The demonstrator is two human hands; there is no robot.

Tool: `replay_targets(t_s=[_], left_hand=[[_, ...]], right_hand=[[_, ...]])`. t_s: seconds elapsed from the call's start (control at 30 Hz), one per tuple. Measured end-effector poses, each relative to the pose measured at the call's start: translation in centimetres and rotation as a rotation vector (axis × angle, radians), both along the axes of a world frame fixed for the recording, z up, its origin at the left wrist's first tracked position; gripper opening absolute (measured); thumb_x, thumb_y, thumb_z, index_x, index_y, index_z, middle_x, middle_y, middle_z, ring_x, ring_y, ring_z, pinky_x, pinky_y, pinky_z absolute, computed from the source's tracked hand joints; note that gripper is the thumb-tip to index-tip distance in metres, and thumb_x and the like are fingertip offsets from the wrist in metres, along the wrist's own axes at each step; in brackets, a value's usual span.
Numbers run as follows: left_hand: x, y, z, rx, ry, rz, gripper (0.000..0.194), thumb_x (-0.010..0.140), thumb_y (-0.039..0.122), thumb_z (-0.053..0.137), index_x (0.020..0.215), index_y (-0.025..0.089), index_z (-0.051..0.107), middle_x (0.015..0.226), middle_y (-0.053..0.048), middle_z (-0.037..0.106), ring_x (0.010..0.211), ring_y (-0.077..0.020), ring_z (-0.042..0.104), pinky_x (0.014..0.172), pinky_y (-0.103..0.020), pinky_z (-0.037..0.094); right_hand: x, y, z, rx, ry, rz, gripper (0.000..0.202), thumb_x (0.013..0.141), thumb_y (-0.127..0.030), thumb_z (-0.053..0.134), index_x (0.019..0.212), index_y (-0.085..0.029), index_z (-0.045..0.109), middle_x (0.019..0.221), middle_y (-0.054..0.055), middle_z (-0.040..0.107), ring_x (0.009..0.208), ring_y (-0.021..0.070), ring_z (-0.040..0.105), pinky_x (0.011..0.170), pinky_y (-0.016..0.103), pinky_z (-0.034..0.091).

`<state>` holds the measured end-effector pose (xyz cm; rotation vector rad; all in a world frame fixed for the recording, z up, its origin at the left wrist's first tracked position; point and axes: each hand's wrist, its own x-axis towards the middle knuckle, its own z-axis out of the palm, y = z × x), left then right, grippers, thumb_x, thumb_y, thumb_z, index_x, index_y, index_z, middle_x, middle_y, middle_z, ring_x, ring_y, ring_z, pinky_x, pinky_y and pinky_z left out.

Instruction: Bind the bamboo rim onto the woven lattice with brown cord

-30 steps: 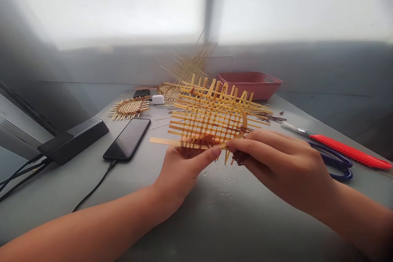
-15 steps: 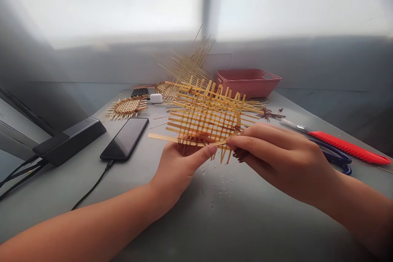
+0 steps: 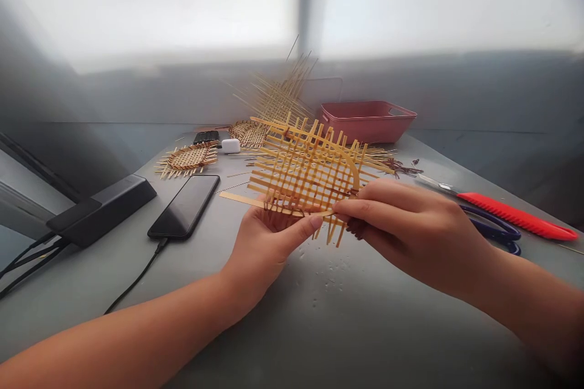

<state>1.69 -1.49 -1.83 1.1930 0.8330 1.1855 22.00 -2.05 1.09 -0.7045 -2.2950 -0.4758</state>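
A woven bamboo mat (image 3: 305,173) of open lattice, with strip ends sticking out all round, is held up above the table. A flat bamboo strip (image 3: 241,197) runs along its near edge and curves up the right side, with dark brown cord wrapped around it in places. My left hand (image 3: 274,240) grips the near edge, thumb pressed on the strip and fingers behind the weave. My right hand (image 3: 410,225) pinches the strip at the lower right corner; a bunch of dark brown cord (image 3: 354,229) shows beneath its fingers.
A phone (image 3: 185,206) on a cable and a black power block (image 3: 103,209) lie left. Behind are a woven piece (image 3: 189,159), a white earbud case (image 3: 230,146), loose bamboo strips (image 3: 278,94) and a pink basket (image 3: 367,121). Right lie a red utility knife (image 3: 515,216) and blue-handled scissors (image 3: 493,231).
The mat has tilted slightly, its right side dipping a little. My right hand has shifted slightly left along the strip; my left hand keeps its grip.
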Motion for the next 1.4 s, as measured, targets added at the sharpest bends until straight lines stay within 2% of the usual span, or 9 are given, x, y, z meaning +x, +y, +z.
replay_targets(t_s=[0.1,0.27,0.33,0.53,0.67,0.83,1.0,1.17,1.4], left_hand=[[0.2,0.1,-0.1,0.0,-0.046,-0.007,0.013,0.072,0.026,0.084,0.075,0.02,0.073,0.086,0.0,0.077,0.084,-0.0155,0.069,0.076,-0.026,0.052],[0.4,0.4,-0.5,-0.032,-0.185,-0.11,0.025,0.073,0.02,0.082,0.097,0.02,0.073,0.101,-0.003,0.076,0.102,-0.0206,0.069,0.097,-0.034,0.05],[0.4,0.5,-0.7,-0.042,-0.205,-0.167,0.025,0.075,0.018,0.079,0.099,0.019,0.073,0.105,-0.005,0.076,0.107,-0.0226,0.068,0.101,-0.036,0.048],[0.6,0.3,-0.7,-0.123,-0.259,-0.21,0.022,0.077,0.019,0.077,0.098,0.023,0.076,0.106,-0.003,0.076,0.106,-0.0213,0.068,0.096,-0.033,0.05],[0.7,0.1,-0.6,-0.12,-0.273,-0.258,0.018,0.079,0.021,0.076,0.097,0.022,0.076,0.106,-0.003,0.076,0.107,-0.0199,0.067,0.099,-0.031,0.048],[0.5,0.5,-0.7,-0.066,-0.154,-0.147,0.023,0.071,0.024,0.084,0.092,0.02,0.076,0.099,-0.003,0.077,0.101,-0.0217,0.069,0.095,-0.033,0.052],[0.3,1.1,-0.7,-0.023,-0.112,-0.05,0.027,0.064,0.023,0.088,0.086,0.017,0.076,0.09,-0.002,0.077,0.089,-0.0186,0.071,0.085,-0.03,0.055],[0.3,1.2,-0.7,-0.022,-0.134,0.011,0.027,0.059,0.019,0.09,0.08,0.018,0.073,0.083,0.001,0.076,0.084,-0.0163,0.07,0.081,-0.028,0.056],[0.3,1.0,-0.5,-0.083,-0.138,0.05,0.029,0.057,0.018,0.09,0.08,0.018,0.073,0.084,0.001,0.077,0.088,-0.0192,0.07,0.084,-0.033,0.054]], right_hand=[[-0.1,-0.2,0.2,0.055,-0.058,-0.006,0.015,0.094,-0.007,0.053,0.094,-0.011,0.068,0.073,0.007,0.064,0.063,0.0165,0.056,0.057,0.03,0.044],[-0.2,-0.4,0.1,0.101,-0.061,0.016,0.013,0.094,-0.006,0.054,0.093,-0.01,0.067,0.071,0.007,0.063,0.062,0.0166,0.053,0.058,0.031,0.044],[-0.3,-0.3,-0.1,0.111,-0.069,0.028,0.014,0.093,-0.005,0.054,0.091,-0.011,0.066,0.07,0.006,0.062,0.062,0.0167,0.05,0.058,0.032,0.043],[-0.4,0.1,-0.6,0.157,-0.072,0.032,0.013,0.092,-0.005,0.054,0.096,-0.012,0.064,0.072,0.006,0.062,0.066,0.0184,0.05,0.061,0.034,0.045],[-0.5,0.2,-0.6,0.153,-0.076,0.054,0.014,0.092,-0.004,0.054,0.097,-0.013,0.062,0.07,0.005,0.061,0.065,0.0177,0.048,0.06,0.033,0.045],[-0.7,0.4,-0.8,0.101,-0.063,0.071,0.018,0.094,-0.006,0.05,0.089,-0.017,0.062,0.07,0.003,0.06,0.063,0.0161,0.048,0.059,0.03,0.044],[-0.8,0.5,-0.9,0.013,-0.026,0.043,0.018,0.092,-0.005,0.053,0.097,-0.017,0.065,0.069,0.002,0.059,0.064,0.0142,0.05,0.06,0.027,0.044],[-1.1,-0.1,-1.0,0.042,-0.016,0.019,0.017,0.091,-0.005,0.054,0.098,-0.015,0.066,0.069,0.002,0.06,0.064,0.0145,0.051,0.064,0.028,0.046],[-1.2,-0.3,-0.9,0.08,-0.042,0.014,0.014,0.094,-0.011,0.052,0.095,-0.016,0.064,0.066,0.001,0.058,0.061,0.0154,0.052,0.06,0.028,0.047]])
